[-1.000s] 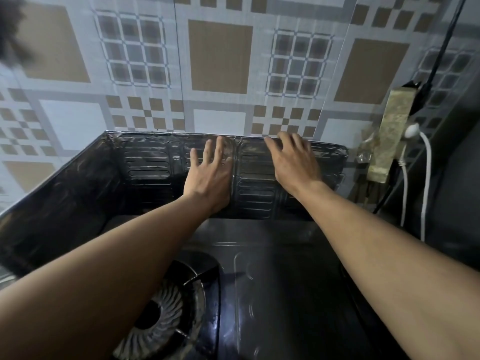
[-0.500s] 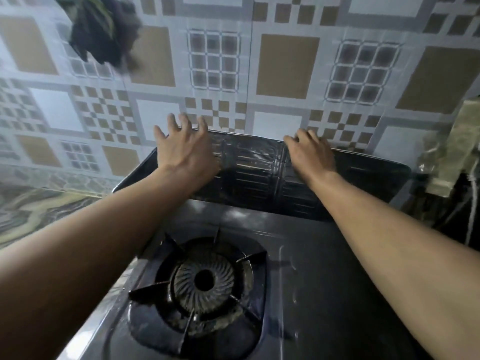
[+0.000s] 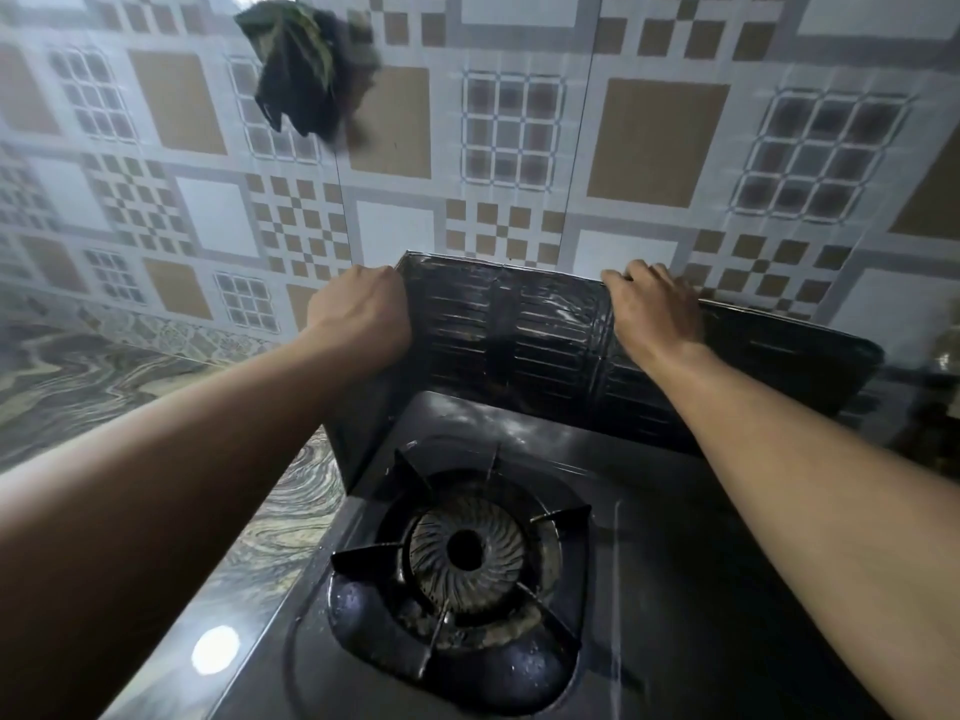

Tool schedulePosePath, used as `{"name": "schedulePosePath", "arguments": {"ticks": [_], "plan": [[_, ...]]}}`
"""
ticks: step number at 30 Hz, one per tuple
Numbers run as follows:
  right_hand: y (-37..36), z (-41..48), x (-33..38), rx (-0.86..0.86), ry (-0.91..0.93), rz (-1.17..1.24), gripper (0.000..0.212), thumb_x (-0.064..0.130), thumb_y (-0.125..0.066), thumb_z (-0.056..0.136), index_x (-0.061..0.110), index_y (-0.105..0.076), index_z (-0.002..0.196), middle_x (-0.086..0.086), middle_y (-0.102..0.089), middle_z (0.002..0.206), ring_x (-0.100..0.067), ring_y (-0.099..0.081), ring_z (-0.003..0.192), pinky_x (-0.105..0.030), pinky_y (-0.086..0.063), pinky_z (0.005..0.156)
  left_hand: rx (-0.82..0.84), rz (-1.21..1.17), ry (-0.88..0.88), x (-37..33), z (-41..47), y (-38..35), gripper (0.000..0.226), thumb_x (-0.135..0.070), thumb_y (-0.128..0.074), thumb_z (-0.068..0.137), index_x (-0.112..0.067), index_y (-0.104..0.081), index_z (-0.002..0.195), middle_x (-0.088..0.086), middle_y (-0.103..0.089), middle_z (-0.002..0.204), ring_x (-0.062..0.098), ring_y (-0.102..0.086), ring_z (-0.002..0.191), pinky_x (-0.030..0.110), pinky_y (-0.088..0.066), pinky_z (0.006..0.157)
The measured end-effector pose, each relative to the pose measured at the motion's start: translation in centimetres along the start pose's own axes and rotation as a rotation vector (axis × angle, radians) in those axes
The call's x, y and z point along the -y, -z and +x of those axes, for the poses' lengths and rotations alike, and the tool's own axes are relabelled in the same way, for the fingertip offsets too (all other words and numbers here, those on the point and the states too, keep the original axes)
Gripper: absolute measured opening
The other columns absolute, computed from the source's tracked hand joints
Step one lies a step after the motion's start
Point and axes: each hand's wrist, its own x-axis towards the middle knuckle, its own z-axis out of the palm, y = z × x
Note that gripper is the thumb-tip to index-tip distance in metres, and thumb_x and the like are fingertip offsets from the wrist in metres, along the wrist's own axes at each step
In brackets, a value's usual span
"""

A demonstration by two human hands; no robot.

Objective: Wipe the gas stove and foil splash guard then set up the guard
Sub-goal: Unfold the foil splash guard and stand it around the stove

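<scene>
Dark ribbed foil splash guard [image 3: 550,330], upright behind black gas stove [image 3: 675,537]; left hand [image 3: 361,317] fingers closed gripping its corner; right hand [image 3: 657,309] fingers apparently curled over top edge, tips hidden.

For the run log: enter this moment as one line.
step: set up guard | left hand: grips guard's left corner | right hand: on top edge | splash guard: upright behind stove

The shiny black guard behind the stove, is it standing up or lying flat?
Standing up. The foil splash guard rises along the stove's back edge against the tiled wall, its left panel bent forward. Both hands, left hand and right hand, hold its top edge.
</scene>
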Motion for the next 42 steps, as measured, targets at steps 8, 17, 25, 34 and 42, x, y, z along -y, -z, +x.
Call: {"name": "schedulePosePath", "arguments": {"ticks": [8,17,25,34,42], "plan": [[0.2,0.1,-1.0,0.008,-0.005,-0.016,0.026,0.001,-0.047,0.091,0.002,-0.063,0.112,-0.015,-0.061,0.104,-0.035,-0.051,0.100,-0.045,-0.043,0.083,-0.001,-0.070,-0.033,1.5,0.6,-0.2,0.031,-0.009,-0.057,0.086,-0.008,-0.042,0.058,0.012,-0.046,0.063,0.038,-0.053,0.066,0.039,-0.044,0.059],[0.1,0.7,-2.4,0.017,-0.052,-0.040,0.027,0.001,-0.047,0.086,0.002,-0.065,0.106,-0.017,-0.063,0.100,-0.036,-0.054,0.094,-0.045,-0.043,0.083,-0.012,-0.086,-0.035,1.5,1.1,-0.4,0.023,-0.009,-0.061,0.080,-0.009,-0.047,0.061,0.011,-0.048,0.063,0.033,-0.048,0.059,0.035,-0.039,0.056],[0.7,0.4,-0.7,0.005,-0.049,-0.031,0.025,0.000,-0.057,0.082,0.005,-0.059,0.106,-0.014,-0.062,0.107,-0.036,-0.053,0.102,-0.045,-0.044,0.080,0.010,-0.134,-0.054,1.5,1.0,-0.2,0.021,-0.008,-0.064,0.073,-0.007,-0.047,0.062,0.012,-0.050,0.065,0.034,-0.051,0.063,0.033,-0.038,0.054],[1.7,2.4,4.0,-0.015,0.049,0.136,0.038,0.002,-0.048,0.081,0.006,-0.059,0.117,-0.012,-0.060,0.121,-0.033,-0.051,0.111,-0.048,-0.043,0.091,-0.034,-0.187,-0.070,3.2,0.2,-0.1,0.019,-0.011,-0.063,0.065,-0.006,-0.045,0.061,0.008,-0.050,0.066,0.033,-0.054,0.062,0.033,-0.045,0.048],[2.2,6.4,13.6,0.299,0.324,0.571,0.061,0.014,-0.055,0.095,0.029,-0.035,0.151,-0.003,-0.034,0.157,-0.026,-0.033,0.143,-0.040,-0.028,0.114,0.002,-0.210,-0.035,5.4,-0.5,-0.6,0.018,-0.019,-0.058,0.058,-0.017,-0.051,0.074,0.003,-0.054,0.077,0.027,-0.062,0.072,0.035,-0.052,0.064]]}}
